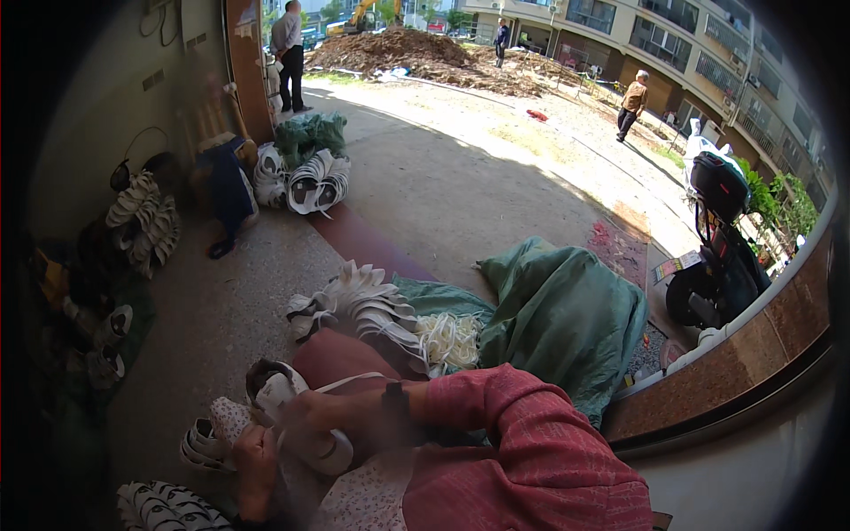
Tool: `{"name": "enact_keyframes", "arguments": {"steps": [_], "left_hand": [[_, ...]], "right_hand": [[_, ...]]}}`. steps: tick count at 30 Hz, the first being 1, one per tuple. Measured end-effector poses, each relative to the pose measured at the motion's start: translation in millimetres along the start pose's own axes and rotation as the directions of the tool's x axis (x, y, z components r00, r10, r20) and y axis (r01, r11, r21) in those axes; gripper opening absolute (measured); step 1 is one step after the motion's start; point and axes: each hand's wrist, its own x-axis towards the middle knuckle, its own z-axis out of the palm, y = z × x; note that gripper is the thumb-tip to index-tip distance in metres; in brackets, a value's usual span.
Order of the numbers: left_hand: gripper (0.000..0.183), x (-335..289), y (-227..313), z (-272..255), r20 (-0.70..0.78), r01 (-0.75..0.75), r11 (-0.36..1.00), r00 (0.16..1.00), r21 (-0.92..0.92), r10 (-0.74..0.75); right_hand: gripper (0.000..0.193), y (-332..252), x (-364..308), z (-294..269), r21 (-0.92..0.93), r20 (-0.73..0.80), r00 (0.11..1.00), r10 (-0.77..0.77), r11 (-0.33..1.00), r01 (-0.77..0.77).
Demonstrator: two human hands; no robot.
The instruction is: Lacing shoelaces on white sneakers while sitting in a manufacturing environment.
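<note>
My left hand (255, 456) is closed, fingers pinched together, beside a white shoe upper (326, 453) over my lap. What it pinches, if anything, is too small to make out. Right against it, my right hand (312, 414) curls over the upper, partly blurred. A thin white lace (354, 380) stretches from near the right hand toward the right. Another white upper with a dark opening (276, 388) sits just beyond my hands. Floral cloth (367, 496) covers my lap.
Nested white uppers (363, 305) lie ahead, next to a heap of pale laces (452, 343) and a large green sack (558, 310). More uppers (168, 509) are stacked at lower left. A scooter (722, 239) stands outside at right. Several people are outside, one walking (633, 104).
</note>
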Motion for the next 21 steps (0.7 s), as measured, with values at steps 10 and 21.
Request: {"name": "enact_keyframes", "arguments": {"steps": [10, 21], "left_hand": [[0.019, 4.3, 4.9, 1.1, 0.085, -0.096, 0.981, 0.993, 0.167, 0.083], [0.029, 31.2, 54.3, -45.9, -0.03, -0.321, 0.913, 0.941, 0.25, 0.338]], "right_hand": [[0.034, -2.4, 0.6, -0.7, 0.143, 0.058, 0.998, -0.03, 0.99, 0.021], [0.032, 19.3, 25.8, -2.8, -0.088, 0.021, 0.997, -0.068, 0.994, 0.07]]}}
